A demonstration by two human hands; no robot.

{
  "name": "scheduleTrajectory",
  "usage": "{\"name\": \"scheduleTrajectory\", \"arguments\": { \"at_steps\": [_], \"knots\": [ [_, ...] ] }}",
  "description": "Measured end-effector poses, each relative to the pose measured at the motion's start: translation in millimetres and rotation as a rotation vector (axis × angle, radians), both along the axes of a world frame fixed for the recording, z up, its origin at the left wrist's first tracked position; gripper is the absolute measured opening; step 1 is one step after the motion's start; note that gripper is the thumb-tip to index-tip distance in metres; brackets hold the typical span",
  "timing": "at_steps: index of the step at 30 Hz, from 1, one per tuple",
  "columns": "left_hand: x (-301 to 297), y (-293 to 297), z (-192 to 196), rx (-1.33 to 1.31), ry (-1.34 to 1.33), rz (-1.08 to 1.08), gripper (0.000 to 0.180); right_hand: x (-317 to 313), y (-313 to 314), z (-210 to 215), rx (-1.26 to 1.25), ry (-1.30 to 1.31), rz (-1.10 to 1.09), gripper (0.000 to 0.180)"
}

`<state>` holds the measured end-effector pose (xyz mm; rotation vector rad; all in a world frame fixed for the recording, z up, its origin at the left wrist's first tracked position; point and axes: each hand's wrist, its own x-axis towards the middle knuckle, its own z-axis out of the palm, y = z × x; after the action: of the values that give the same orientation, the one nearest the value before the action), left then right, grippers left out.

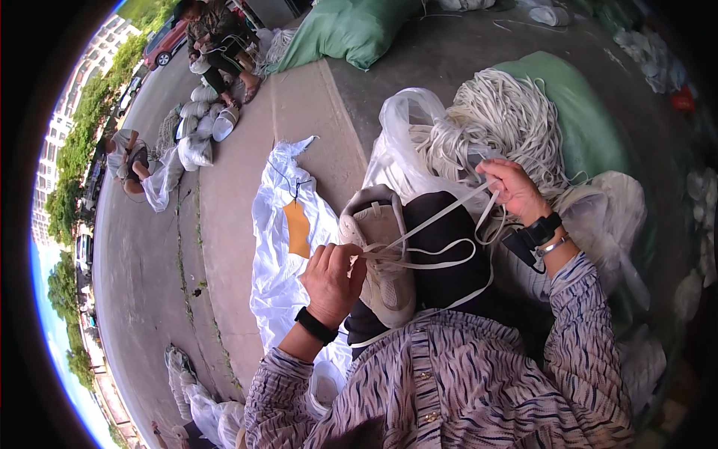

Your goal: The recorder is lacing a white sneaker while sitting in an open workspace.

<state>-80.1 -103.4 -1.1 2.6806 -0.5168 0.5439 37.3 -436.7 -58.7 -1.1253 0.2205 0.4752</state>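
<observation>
A beige sneaker [379, 224] lies across my lap on black trousers, its opening pointing away from me. An off-white shoelace [443, 215] is threaded through its eyelets, and long loops of it spread over my right thigh. My left hand [333, 280] is at the left side of the shoe, fingers pinched on the lace close to the eyelets. Out to the right and higher, my right hand [512, 188] grips the lace and draws a length of it fairly straight. Its fingertips partly hide the lace end.
A big heap of off-white laces [516, 112] in a clear plastic bag [389, 150] stands beyond my right hand, against a green sack [587, 127]. White sheeting [280, 224] lies left of the shoe. Another person [217, 37] sits working at the far left, near filled bags [196, 150].
</observation>
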Motion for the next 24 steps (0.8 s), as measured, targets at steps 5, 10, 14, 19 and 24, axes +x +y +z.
{"name": "scheduleTrajectory", "arguments": {
  "at_steps": [5,10,14,19,24],
  "knots": [
    [-11.4,-3.3,-35.1,-0.266,0.062,0.059,0.022,-9.5,-50.8,-37.0,0.046,0.204,-0.265,0.015],
    [-29.6,5.7,-54.2,-0.646,0.394,0.254,0.026,-17.0,-51.6,-31.0,-0.638,0.004,-0.17,0.018],
    [-34.7,11.0,-47.4,-0.716,0.562,0.269,0.018,-33.3,17.4,35.3,-0.574,-0.388,-0.16,0.022],
    [-29.9,24.5,-44.4,-0.358,0.213,0.142,0.013,-81.3,94.0,71.0,-0.527,-0.466,0.619,0.024],
    [-12.2,29.2,-8.9,-1.235,0.609,0.088,0.011,-82.6,107.1,61.6,-0.602,-0.299,0.802,0.023]
  ]
}}
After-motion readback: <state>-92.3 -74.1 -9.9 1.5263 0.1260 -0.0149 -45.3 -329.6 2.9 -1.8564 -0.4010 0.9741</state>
